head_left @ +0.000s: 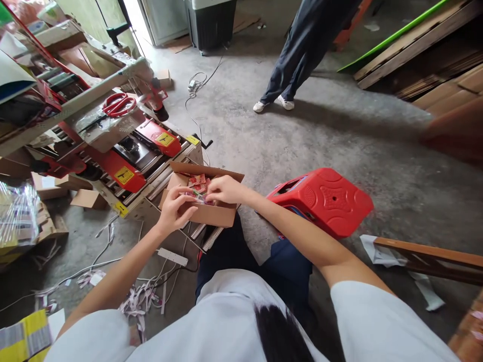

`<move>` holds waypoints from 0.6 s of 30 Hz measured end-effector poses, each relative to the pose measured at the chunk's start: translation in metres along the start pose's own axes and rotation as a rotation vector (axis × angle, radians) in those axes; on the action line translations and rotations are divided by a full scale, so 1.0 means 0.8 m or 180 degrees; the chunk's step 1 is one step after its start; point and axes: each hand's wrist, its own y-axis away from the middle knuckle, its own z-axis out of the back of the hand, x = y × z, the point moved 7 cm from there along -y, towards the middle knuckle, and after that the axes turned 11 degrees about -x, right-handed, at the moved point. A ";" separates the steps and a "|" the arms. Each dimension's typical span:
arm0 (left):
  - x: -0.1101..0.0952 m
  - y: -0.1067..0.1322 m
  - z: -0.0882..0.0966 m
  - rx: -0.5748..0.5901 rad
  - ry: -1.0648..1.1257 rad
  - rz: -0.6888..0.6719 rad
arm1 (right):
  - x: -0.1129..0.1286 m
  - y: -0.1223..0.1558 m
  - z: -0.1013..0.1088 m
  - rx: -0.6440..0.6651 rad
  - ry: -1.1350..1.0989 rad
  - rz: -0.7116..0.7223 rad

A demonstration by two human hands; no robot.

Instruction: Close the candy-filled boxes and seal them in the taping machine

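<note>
An open cardboard box sits on the end of the roller conveyor in front of me. Inside lie small red printed packets, some with a shiny wrapper. My left hand is at the box's near left corner, fingers spread and reaching over the packets, holding nothing that I can see. From the right side my right hand reaches over the box wall. Its fingers are bent down and pinched at a shiny small packet among the others; the fingertips are partly hidden.
A red-armed carton sealing machine stands left, with red-handled scissors on top. To the right is a red plastic stool. Cables and a power strip lie on the floor. Another person's legs stand ahead.
</note>
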 end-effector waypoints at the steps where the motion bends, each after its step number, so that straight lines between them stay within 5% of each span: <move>1: 0.000 0.001 -0.002 -0.0013 -0.0083 0.0012 | 0.004 -0.015 -0.008 -0.0019 0.0340 -0.0007; 7: 0.016 -0.008 -0.030 0.0116 -0.0821 0.0394 | -0.004 -0.050 -0.042 0.0171 0.0500 -0.0071; 12: 0.033 -0.009 -0.055 0.0650 -0.1543 0.0444 | 0.007 -0.037 -0.019 0.0575 0.0074 0.0279; 18: 0.045 -0.015 -0.066 0.0943 -0.1680 0.0633 | 0.027 -0.058 0.074 -0.0910 0.0461 0.0149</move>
